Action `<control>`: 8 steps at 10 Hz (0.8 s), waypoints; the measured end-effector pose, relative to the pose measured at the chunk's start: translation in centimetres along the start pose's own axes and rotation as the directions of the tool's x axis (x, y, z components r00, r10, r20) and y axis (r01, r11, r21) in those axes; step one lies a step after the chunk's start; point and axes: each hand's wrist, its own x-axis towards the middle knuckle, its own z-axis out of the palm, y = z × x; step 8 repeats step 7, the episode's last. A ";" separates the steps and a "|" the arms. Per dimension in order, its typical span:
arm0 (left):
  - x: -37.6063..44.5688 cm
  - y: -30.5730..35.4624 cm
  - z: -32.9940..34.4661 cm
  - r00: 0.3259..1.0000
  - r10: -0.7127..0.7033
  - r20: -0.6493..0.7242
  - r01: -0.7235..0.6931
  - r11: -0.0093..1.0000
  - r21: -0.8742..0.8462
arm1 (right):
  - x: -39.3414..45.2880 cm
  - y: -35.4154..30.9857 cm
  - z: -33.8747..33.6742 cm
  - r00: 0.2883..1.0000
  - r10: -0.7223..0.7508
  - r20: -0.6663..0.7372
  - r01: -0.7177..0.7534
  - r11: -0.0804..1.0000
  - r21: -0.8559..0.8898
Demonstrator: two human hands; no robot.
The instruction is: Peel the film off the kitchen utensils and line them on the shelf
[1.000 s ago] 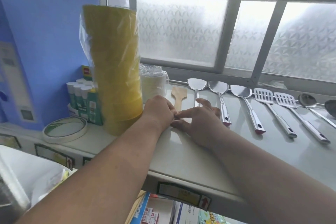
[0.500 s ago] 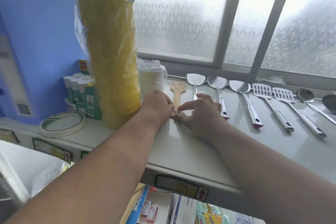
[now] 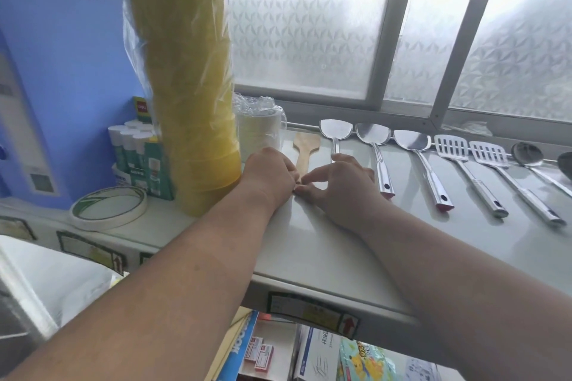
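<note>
Head view shows both hands (image 3: 309,185) beside the yellow rolls (image 3: 188,96), fingers (image 3: 312,175) pinching the wooden spatula (image 3: 305,148) handle; next, peel its film.

Probably a shop — price-tagged shelf (image 3: 309,244), boxed stationery (image 3: 140,161)

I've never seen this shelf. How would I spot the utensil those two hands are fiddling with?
Find the white shelf under the frosted window, where a row of utensils lies. Go to the row's left end, beside the tall yellow tape stack. The wooden spatula lies there: the only wooden one; the others are shiny metal.
</note>
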 end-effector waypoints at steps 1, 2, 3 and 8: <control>0.0 0.0 0.0 1.000 0.008 0.002 -0.008 1.000 -0.007 | 0.6 0.6 0.6 1.000 -0.016 -0.011 0.016 1.000 -0.001; 0.1 -0.1 0.0 1.000 0.017 0.007 -0.017 1.000 -0.002 | 0.6 0.8 0.7 0.999 -0.030 -0.026 0.030 1.000 -0.007; 0.4 -0.2 0.2 1.000 0.013 0.006 -0.013 1.000 -0.007 | 0.8 1.0 0.8 1.000 -0.019 -0.025 0.019 1.000 -0.003; -1.7 0.5 -0.6 0.999 -0.018 0.034 0.024 0.986 -0.168 | -1.6 -0.1 -0.4 0.996 0.082 -0.028 -0.079 0.993 0.093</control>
